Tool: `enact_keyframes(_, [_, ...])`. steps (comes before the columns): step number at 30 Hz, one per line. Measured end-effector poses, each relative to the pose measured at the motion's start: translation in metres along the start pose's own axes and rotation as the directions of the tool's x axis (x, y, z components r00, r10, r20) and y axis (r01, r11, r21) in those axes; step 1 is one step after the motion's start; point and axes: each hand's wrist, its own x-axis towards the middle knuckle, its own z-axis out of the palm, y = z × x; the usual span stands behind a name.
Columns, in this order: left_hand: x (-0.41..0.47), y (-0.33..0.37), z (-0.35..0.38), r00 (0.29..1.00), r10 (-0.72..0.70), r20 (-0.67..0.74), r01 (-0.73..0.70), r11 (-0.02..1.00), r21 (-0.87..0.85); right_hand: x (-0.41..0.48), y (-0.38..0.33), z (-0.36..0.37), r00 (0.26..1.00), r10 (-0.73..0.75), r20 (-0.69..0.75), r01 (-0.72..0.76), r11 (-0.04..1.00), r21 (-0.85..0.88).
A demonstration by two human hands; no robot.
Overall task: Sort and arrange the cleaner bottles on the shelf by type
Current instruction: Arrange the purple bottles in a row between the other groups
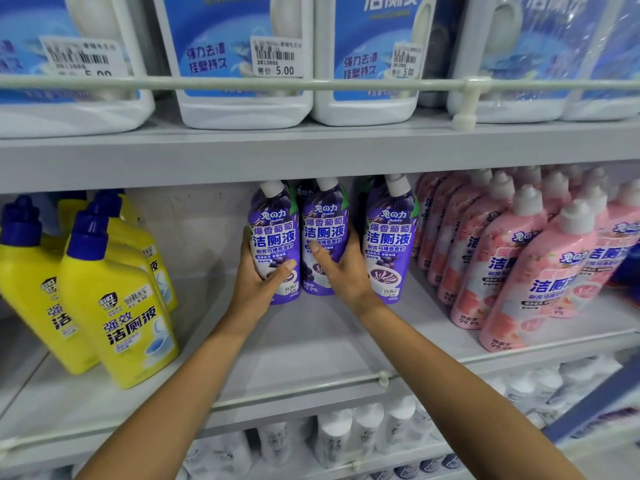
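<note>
**Gripping two purple bottles at the back of the middle shelf**

The left hand (263, 275) wraps around the left purple bottle (273, 233), thumb across its label and fingers curled behind. The right hand (343, 271) holds the middle purple bottle (323, 223) the same way, thumb on the front. Both bottles stand upright, touching each other, deep on the shelf (311, 348). A third purple bottle (389, 237) stands just beside the right hand.

What could go wrong, as I judge it:
- The right wrist sits close against the third purple bottle. A sideways pull could knock it into the pink bottles (530, 271), which stand packed and leaning.
- The bottles are tall and narrow and are gripped low on the body. Dragged forward rather than lifted, either could tip at the neck.
- The front rail (381, 377) runs along the shelf edge. A base brought out too low would catch on it.

Counts:
- Purple: three in front. Dark shapes behind suggest more, but I cannot tell.
- Yellow bottles (117, 313): at least four blue caps, grouped at the left and well apart from the purple ones.
- Pink: several rows, too overlapped to count.
- White jugs (239, 64) on the shelf above: five partly in view.
- White bottles (346, 434) below: too blurred to count.
</note>
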Motion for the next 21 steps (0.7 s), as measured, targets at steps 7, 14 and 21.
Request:
enact_keyframes(7, [-0.008, -0.002, 0.006, 0.996, -0.072, -0.057, 0.076, 0.994, 0.079, -0.007, -0.002, 0.01, 0.999, 0.002, -0.038, -0.002, 1.0, -0.015])
enact_keyframes(14, [-0.008, 0.002, -0.003, 0.994, -0.11, -0.01, 0.111, 0.988, 0.106, -0.013, -0.012, 0.001, 0.998, 0.064, 0.029, -0.064, 0.998, -0.013])
enact_keyframes(21, [-0.009, 0.013, -0.013, 0.985, -0.157, 0.067, 0.15, 0.984, 0.091, -0.021, -0.029, -0.016, 0.986, 0.125, 0.112, -0.127, 0.992, 0.011])
